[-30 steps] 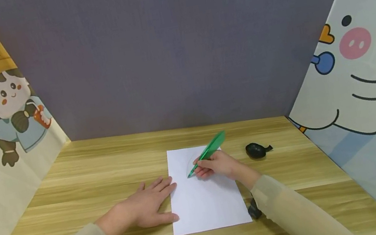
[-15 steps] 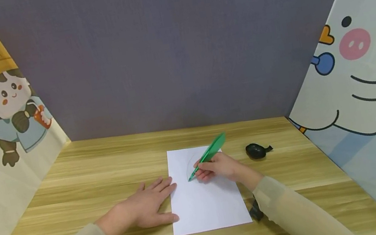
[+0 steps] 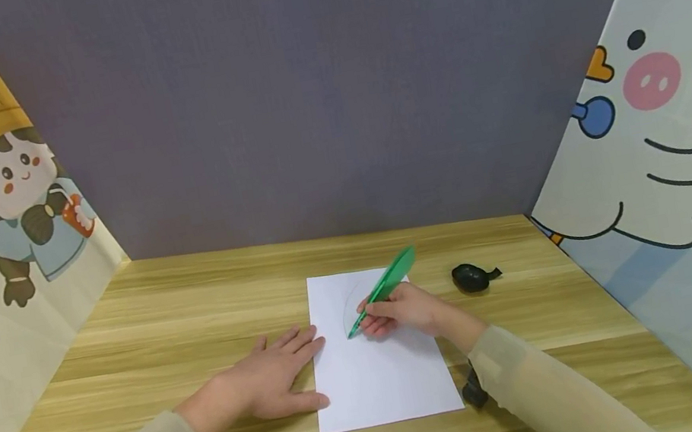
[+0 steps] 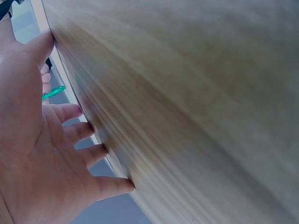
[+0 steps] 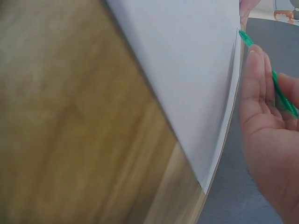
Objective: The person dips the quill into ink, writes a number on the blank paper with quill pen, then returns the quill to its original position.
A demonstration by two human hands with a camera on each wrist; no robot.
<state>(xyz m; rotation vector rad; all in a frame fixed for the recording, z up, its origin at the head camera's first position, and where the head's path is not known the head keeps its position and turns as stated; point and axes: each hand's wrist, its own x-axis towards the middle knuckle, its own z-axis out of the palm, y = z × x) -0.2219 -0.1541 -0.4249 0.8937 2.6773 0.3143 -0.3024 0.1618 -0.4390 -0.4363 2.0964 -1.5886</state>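
A white sheet of paper (image 3: 382,383) lies on the wooden table, with a thin curved line drawn on its upper part. My right hand (image 3: 400,310) pinches a green feather-shaped pen (image 3: 391,275), its tip down at the left end of that line. In the right wrist view the green pen (image 5: 280,93) runs between thumb and fingers, its tip at the paper. My left hand (image 3: 277,379) rests flat with spread fingers, thumb and fingertips on the paper's left edge. In the left wrist view the fingers (image 4: 86,133) are straight against the surface.
A small black object with a short tail (image 3: 471,277) lies right of the paper on the wooden table (image 3: 214,293). Dark wrist-worn pieces show under both sleeves. A grey panel (image 3: 298,101) stands at the back, with cartoon-printed panels on either side.
The right hand has moved slightly toward the person, drawing the pen tip down the paper. The curved line is longer at its left side. The left hand has stayed still.
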